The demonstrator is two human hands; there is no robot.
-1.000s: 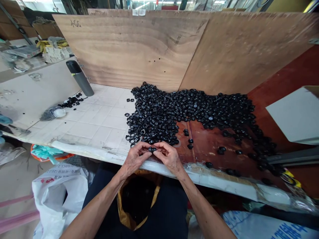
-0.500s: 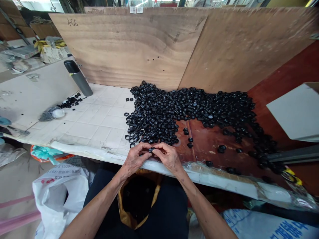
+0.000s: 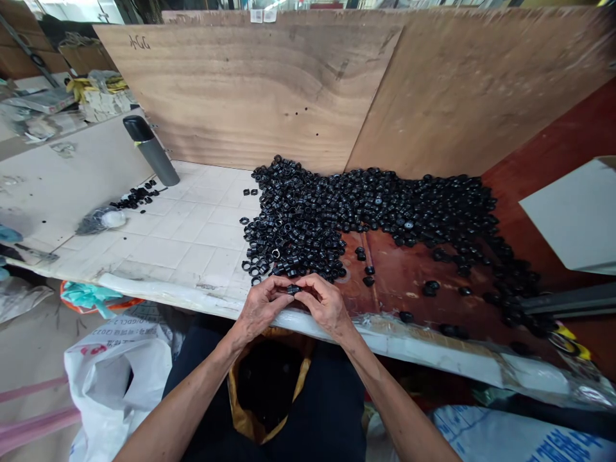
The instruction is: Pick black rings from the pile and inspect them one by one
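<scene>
Over the table's front edge, my left hand (image 3: 264,303) and my right hand (image 3: 323,303) meet fingertip to fingertip. Between them they pinch a small black ridged plastic part (image 3: 292,290), which looks like a nut or cap; fingers partly hide it. Just beyond my fingers lies a heap of black plastic nuts (image 3: 293,218), some showing open rings. To the right, the heap runs on into darker, rounded black caps (image 3: 433,205). Beneath my hands, an open yellow-rimmed bag (image 3: 235,391) with a dark inside sits between my legs.
A grey bottle (image 3: 156,154) leans at the back left, near a few loose black pieces (image 3: 137,194) and a small plastic bag (image 3: 99,219). Plywood boards (image 3: 250,90) wall the back. A white box (image 3: 572,218) stands at the right. White sacks (image 3: 115,366) flank my legs.
Both hands stay almost in place, still pinching the small black part, which seems slightly turned between the fingertips. The view has shifted a little.
</scene>
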